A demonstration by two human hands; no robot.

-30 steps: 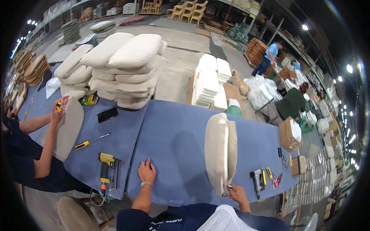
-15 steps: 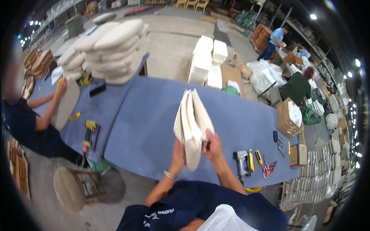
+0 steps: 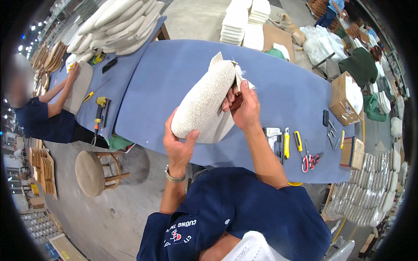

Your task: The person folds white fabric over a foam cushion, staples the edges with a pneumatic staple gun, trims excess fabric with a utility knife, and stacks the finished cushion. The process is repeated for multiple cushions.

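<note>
1. The person holds a beige upholstered seat cushion point(image 3: 204, 104) up off the blue worktable point(image 3: 174, 74), in the middle of the frame, tilted so one end points toward the upper centre.
2. The left hand point(image 3: 178, 143) cups the cushion's lower end from beneath, thumb wrapped over the fabric edge – a broad, supporting hold.
3. The right hand point(image 3: 244, 108) clamps the cushion's right edge, its fingers curled into the loose fabric where white stuffing shows at the open side.
4. To the right of centre on the table lie a staple gun point(image 3: 273, 140), a yellow utility knife point(image 3: 286, 143), a yellow-handled tool point(image 3: 298, 141) and red-handled scissors point(image 3: 310, 160) – near the right forearm, but not touching it.
5. Likely slips: the cushion is held only at two edges, so a loosened left thumb could let the heavy end drop onto the table edge or to the floor; tugging at the loose fabric could draw out more stuffing or wrinkle the cover.
6. An elbow swung down on the right could knock the tools off the table's near rim.
7. At the upper left a co-worker's hand point(image 3: 73, 71) presses a flat pad point(image 3: 78, 87); a yellow drill point(image 3: 101, 108) lies beside it, and a round stool point(image 3: 92, 172) stands at lower left, well apart.
</note>
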